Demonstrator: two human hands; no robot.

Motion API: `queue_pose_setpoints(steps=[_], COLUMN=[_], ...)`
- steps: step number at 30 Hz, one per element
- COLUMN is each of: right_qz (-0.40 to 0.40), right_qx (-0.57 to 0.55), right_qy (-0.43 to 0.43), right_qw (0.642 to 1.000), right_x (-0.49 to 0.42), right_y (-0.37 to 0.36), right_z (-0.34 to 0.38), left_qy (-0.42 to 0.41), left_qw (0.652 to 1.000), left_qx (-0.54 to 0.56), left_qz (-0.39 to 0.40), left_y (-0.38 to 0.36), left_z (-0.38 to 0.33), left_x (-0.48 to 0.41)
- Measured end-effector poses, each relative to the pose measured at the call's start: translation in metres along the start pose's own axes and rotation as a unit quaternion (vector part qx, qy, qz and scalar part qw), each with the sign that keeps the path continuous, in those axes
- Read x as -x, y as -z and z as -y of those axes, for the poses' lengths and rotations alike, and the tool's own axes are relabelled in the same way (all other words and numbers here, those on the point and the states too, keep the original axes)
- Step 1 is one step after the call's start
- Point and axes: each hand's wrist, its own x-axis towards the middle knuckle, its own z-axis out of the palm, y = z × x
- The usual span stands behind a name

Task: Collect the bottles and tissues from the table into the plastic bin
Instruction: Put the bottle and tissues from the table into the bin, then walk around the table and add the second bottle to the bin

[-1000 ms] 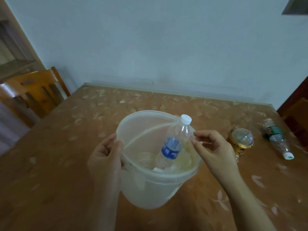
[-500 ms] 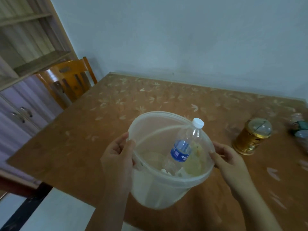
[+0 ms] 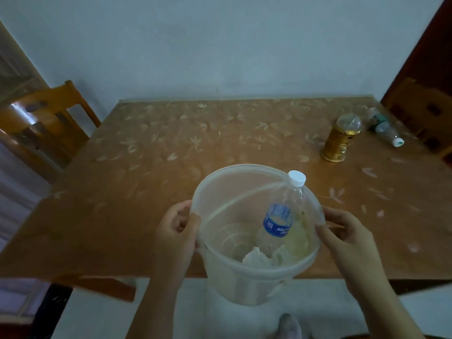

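A translucent plastic bin [image 3: 234, 187] is held in the air over the table's near edge. My left hand [image 3: 177, 231] grips its left rim and my right hand [image 3: 344, 234] grips its right rim. Inside it a clear bottle [image 3: 281, 216] with a blue label and white cap leans against the right wall, its cap sticking above the rim. Crumpled white tissue [image 3: 255, 258] lies at the bottom beside it. Another clear bottle [image 3: 385, 129] with a green label lies on its side at the table's far right.
A gold jar [image 3: 338, 140] with a clear domed lid stands on the brown patterned table [image 3: 146, 167] near the lying bottle. Wooden chairs stand at the left [image 3: 44, 118] and at the right [image 3: 425, 111]. Pale floor shows below the table edge.
The bin has come toward me, off the tabletop and past its near edge, with both hands on its rim. My right hand shifted from the bottle to the rim.
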Motion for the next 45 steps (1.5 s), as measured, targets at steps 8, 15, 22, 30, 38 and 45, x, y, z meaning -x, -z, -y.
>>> queue_pose_setpoints(steps=[8,15,22,30,38,45], right_qz=[-0.087,-0.215,-0.357,-0.453,-0.582,-0.696], right_qx=[0.007,0.034,0.022,-0.015,-0.064,-0.067], right_qy=[-0.072,-0.06,-0.064,-0.078,-0.154,-0.185], right_qw=[0.994,0.974,0.932,0.888,0.796,0.69], right_x=[0.119,0.204,0.331,0.521,0.695,0.803], right_y=[-0.008,0.041,0.107,0.168,0.212,0.238], right_z=[-0.014,-0.016,-0.043,-0.084,-0.132,-0.155], left_qy=[-0.025,-0.085,-0.113,-0.145,-0.206,-0.214], left_qw=[0.991,0.969,0.926,0.869,0.761,0.649], left_qx=[-0.025,0.006,0.025,0.003,-0.011,-0.038], left_qz=[0.131,0.231,0.358,0.473,0.615,0.729], left_y=[0.053,0.037,0.023,0.056,0.061,0.046], left_z=[0.015,0.013,0.004,0.002,0.012,0.013], left_x=[0.029,0.085,0.189,0.352,0.511,0.642])
